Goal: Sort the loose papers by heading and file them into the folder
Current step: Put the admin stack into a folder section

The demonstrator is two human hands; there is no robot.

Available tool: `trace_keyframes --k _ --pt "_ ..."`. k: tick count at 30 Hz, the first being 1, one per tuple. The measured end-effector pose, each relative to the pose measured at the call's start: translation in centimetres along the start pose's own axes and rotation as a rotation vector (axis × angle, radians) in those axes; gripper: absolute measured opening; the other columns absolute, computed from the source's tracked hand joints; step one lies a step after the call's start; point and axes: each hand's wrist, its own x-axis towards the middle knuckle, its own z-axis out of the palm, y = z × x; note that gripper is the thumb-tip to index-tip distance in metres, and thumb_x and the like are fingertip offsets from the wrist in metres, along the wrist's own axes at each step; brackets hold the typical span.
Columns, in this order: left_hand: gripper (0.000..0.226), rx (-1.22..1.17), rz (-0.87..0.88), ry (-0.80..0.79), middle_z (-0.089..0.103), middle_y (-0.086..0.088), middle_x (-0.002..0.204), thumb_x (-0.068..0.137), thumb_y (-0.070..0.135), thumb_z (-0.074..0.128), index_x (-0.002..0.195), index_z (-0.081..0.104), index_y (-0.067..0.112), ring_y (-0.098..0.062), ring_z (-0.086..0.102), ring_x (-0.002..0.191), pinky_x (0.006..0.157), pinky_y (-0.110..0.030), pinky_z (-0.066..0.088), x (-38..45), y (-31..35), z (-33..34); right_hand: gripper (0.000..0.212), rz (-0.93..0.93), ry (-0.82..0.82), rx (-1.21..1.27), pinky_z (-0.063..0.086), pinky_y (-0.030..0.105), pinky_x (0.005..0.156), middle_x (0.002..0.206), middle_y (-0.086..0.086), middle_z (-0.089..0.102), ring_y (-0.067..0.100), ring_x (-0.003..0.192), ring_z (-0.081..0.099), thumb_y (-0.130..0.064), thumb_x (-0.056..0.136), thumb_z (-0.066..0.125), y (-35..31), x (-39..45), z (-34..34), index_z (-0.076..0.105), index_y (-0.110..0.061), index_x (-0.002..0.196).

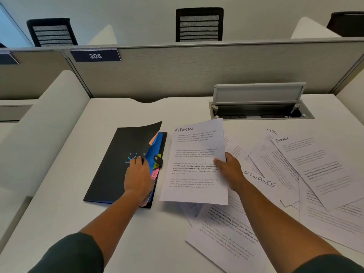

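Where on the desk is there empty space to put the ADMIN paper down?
Bare desk lies between the black folder and the partition, and near the front edge between the forearms. The right side is crowded with overlapping loose papers.

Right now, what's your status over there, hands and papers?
Left hand lifting black folder's front cover. Right hand pinching white sheet headed ADMIN. Loose FINANCE and HR papers spread at right. Nothing blocking the folder.
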Motion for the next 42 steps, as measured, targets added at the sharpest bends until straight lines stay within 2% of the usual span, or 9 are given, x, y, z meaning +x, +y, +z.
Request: trace_keyframes --k 3,11,19,25,28,31,34,37,42 --pt "0.072 0.023 -0.010 0.005 0.050 -0.008 0.136 0.085 0.047 0.067 0.142 0.040 0.011 -0.021 0.047 0.122 0.094 -0.028 0.051 -0.2 0.1 -0.1 0.027 -0.004 -0.005 0.006 0.052 0.034 0.081 0.114 0.002 0.065 0.023 0.099 0.064 -0.012 0.095 0.056 0.0 0.0 0.1 0.057 -0.015 0.122" --pt "0.046 -0.215 -0.014 0.005 0.056 -0.003 0.127 0.089 0.015 0.062 0.134 0.050 0.014 -0.021 0.054 0.111 0.086 -0.032 0.053 -0.2 -0.7 -1.3 0.031 0.025 0.002 0.008 0.052 0.042 0.094 0.124 0.003 0.062 0.025 0.108 0.061 -0.014 0.098 0.052 -0.5 0.3 1.1 0.052 -0.017 0.128" --pt "0.047 -0.445 -0.076 0.001 0.057 -0.004 0.126 0.092 0.018 0.062 0.138 0.050 0.016 -0.024 0.061 0.108 0.090 -0.035 0.054 0.1 -1.8 -2.5 0.031 -0.079 0.048 -0.094 0.048 0.031 0.087 0.128 0.004 0.058 0.019 0.104 0.055 -0.014 0.099 0.045 -2.2 0.3 4.7 0.048 -0.015 0.129" --pt "0.036 -0.609 -0.142 -0.060 0.061 -0.003 0.119 0.092 0.019 0.066 0.126 0.056 0.015 -0.026 0.064 0.105 0.093 -0.041 0.054 0.2 -2.0 -3.6 0.026 -0.159 0.063 -0.218 0.048 0.027 0.080 0.128 0.007 0.057 0.017 0.099 0.053 -0.014 0.101 0.043 -3.2 0.0 8.0 0.045 -0.012 0.126" --pt "0.026 -0.644 -0.134 -0.059 0.060 0.002 0.106 0.094 0.017 0.061 0.119 0.057 0.017 -0.020 0.062 0.089 0.080 -0.037 0.057 0.3 -2.2 -4.0 0.025 -0.167 0.005 -0.269 0.047 0.022 0.070 0.126 0.007 0.057 0.016 0.094 0.053 -0.015 0.101 0.044 -3.3 -0.2 9.7 0.044 -0.010 0.126" --pt "0.014 -0.647 -0.098 -0.034 0.058 0.008 0.092 0.095 0.018 0.055 0.109 0.057 0.021 -0.016 0.061 0.076 0.058 -0.022 0.050 0.6 -2.6 -3.8 0.027 -0.165 -0.055 -0.310 0.049 0.028 0.076 0.127 0.009 0.057 0.018 0.094 0.054 -0.013 0.100 0.044 -3.2 -0.4 11.5 0.044 -0.010 0.127" --pt "0.025 -0.664 -0.090 -0.024 0.057 0.009 0.092 0.096 0.018 0.052 0.120 0.057 0.024 -0.012 0.057 0.068 0.053 -0.015 0.042 0.8 -2.9 -3.4 0.029 -0.165 -0.110 -0.343 0.051 0.032 0.081 0.125 0.011 0.058 0.020 0.095 0.055 -0.011 0.097 0.044 -3.0 -0.5 13.1 0.046 -0.009 0.126" --pt "0.036 -0.668 -0.090 -0.039 0.059 0.007 0.100 0.097 0.021 0.053 0.133 0.052 0.024 -0.013 0.058 0.075 0.057 -0.016 0.045 0.8 -3.1 -3.2 0.032 -0.147 -0.159 -0.378 0.055 0.035 0.079 0.121 0.010 0.058 0.023 0.094 0.057 -0.011 0.096 0.045 -3.1 -0.6 14.3 0.046 -0.010 0.128" --pt "0.044 -0.693 -0.110 -0.053 0.061 0.003 0.115 0.096 0.026 0.057 0.139 0.047 0.024 -0.013 0.057 0.083 0.066 -0.018 0.049 0.8 -3.3 -2.8 0.033 -0.117 -0.217 -0.395 0.051 0.028 0.061 0.109 0.007 0.056 0.023 0.089 0.056 -0.007 0.092 0.046 -3.2 -0.4 14.8 0.047 -0.010 0.125"
